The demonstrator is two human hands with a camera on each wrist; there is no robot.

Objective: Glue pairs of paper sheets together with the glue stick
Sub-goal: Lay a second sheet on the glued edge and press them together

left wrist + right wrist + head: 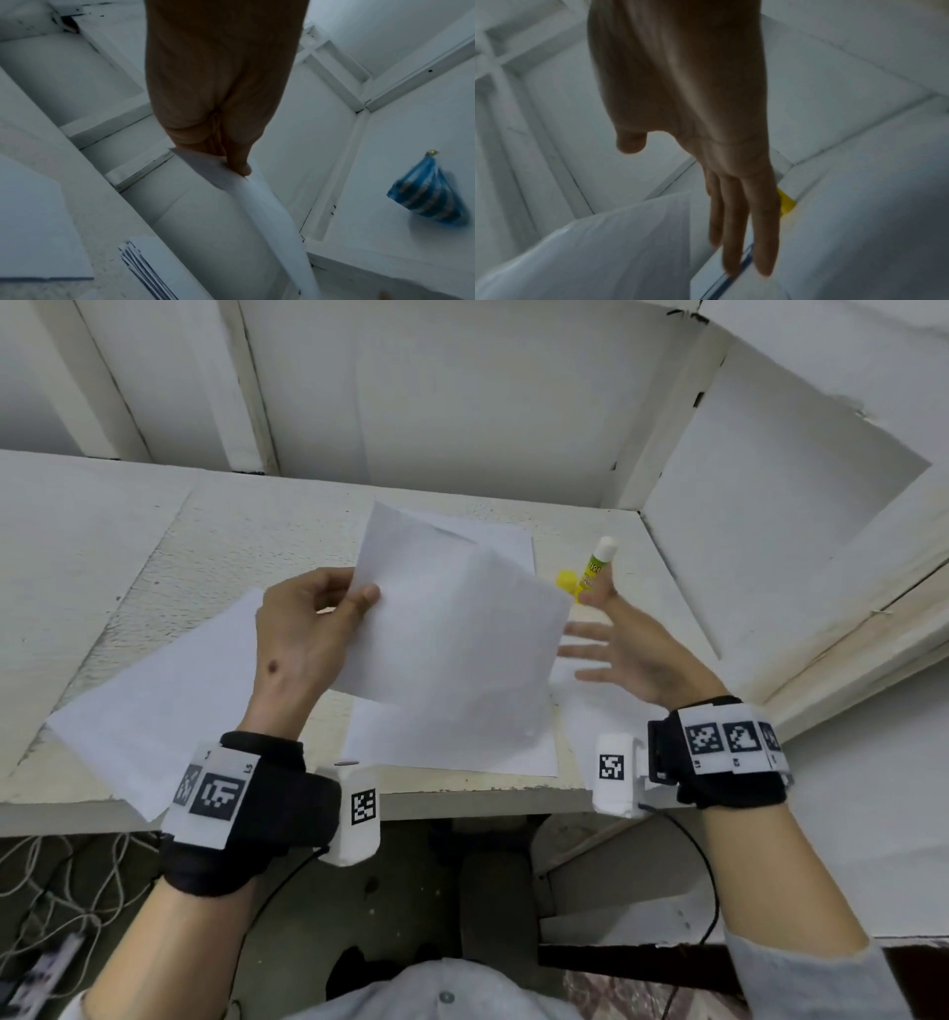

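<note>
my left hand (300, 629) pinches the upper left edge of a white rectangular paper sheet (452, 629) between thumb and curled fingers, holding it raised and tilted above the worn white painted table (154, 546). the left wrist view confirms the pinch: the thumb tip (240, 166) presses on the sheet's edge, and the sheet (259, 203) hangs away from the hand in a curve.

my right hand (624, 649) holds nothing; its fingers are straight and spread, palm turned toward the raised sheet's right edge. whether the fingertips touch that edge cannot be told. in the right wrist view the straight fingers (731, 223) reach down beside the raised sheet (590, 253).

a glue stick with a yellow-green label and exposed white tip (597, 562) lies on the table just beyond my right hand, with its loose yellow cap (566, 580) beside it, near the raised sheet's right corner.

a second white sheet (154, 711) lies flat on the table to the left, one corner overhanging the front edge. more white sheets (493, 752) lie flat under the raised one, and another sheet (506, 539) shows behind it.

a blue patterned pouch (428, 192) sits on a white surface, seen only from the left wrist.
</note>
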